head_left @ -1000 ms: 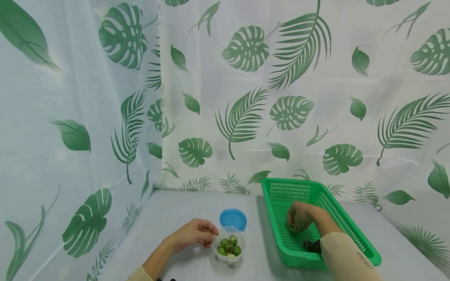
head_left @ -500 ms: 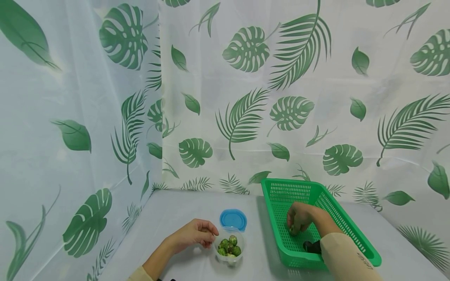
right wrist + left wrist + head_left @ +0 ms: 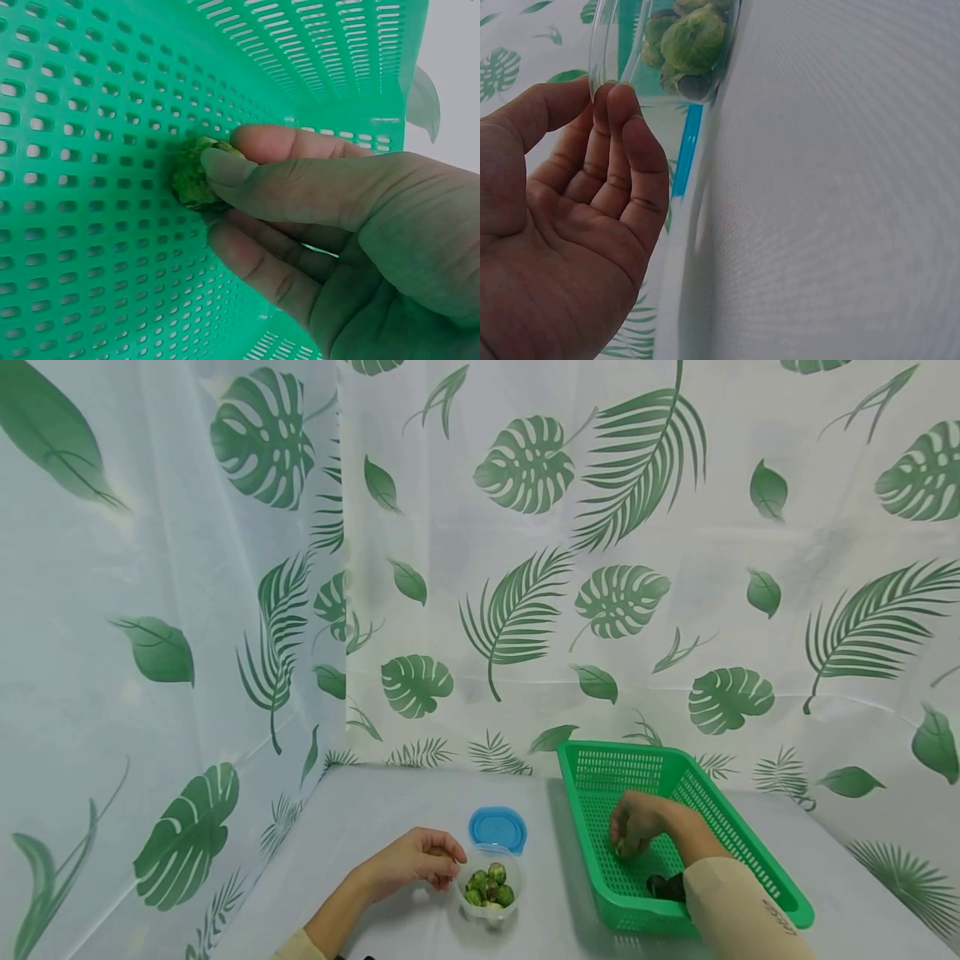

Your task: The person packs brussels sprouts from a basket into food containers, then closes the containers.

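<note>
My left hand (image 3: 412, 864) pinches the rim of a clear plastic container (image 3: 487, 920) between thumb and fingertips, its other fingers bunched together. Several green Brussels sprouts (image 3: 695, 41) lie inside that container. Inside the green plastic basket (image 3: 587, 839), my right hand (image 3: 645, 822) reaches down to the perforated bottom. There the thumb and fingers pinch one Brussels sprout (image 3: 193, 180), which looks yellowish green with some brown. It sits close to the basket's bottom; whether it touches cannot be told.
A blue lid (image 3: 498, 828) lies on the white table (image 3: 420, 793) just behind the container. The basket's raised walls surround the right hand. Leaf-printed curtains (image 3: 450, 610) stand behind and at the left of the table.
The right hand has shifted very slightly left inside the basket with the Brussels sprout. My left hand and the container stay where they were.
</note>
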Available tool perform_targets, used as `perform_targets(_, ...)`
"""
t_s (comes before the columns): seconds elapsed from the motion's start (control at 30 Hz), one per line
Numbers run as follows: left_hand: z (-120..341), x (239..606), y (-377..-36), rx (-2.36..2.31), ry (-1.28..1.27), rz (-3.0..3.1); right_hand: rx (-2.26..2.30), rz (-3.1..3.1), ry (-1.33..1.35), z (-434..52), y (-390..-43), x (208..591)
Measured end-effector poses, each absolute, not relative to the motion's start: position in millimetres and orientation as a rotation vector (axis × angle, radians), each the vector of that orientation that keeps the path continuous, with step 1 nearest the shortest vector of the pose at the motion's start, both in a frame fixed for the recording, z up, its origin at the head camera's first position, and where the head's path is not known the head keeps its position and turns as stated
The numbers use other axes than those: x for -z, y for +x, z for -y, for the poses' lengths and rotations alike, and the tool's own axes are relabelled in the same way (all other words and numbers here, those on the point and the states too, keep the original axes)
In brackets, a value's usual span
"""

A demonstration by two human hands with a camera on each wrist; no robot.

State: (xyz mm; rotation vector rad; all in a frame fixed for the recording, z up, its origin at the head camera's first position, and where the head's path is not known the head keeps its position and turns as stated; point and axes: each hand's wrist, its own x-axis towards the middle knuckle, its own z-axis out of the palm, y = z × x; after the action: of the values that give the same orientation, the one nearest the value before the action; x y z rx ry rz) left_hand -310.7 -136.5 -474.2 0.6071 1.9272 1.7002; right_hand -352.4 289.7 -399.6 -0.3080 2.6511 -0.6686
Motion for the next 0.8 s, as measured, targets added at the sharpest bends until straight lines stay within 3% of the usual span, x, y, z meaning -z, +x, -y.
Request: perform_targets(0.8,135.3,473.3,-310.6,-1.708,0.605,-1.933,0.803,-2.685,-0.577,-295.8,-356.0,397.5)
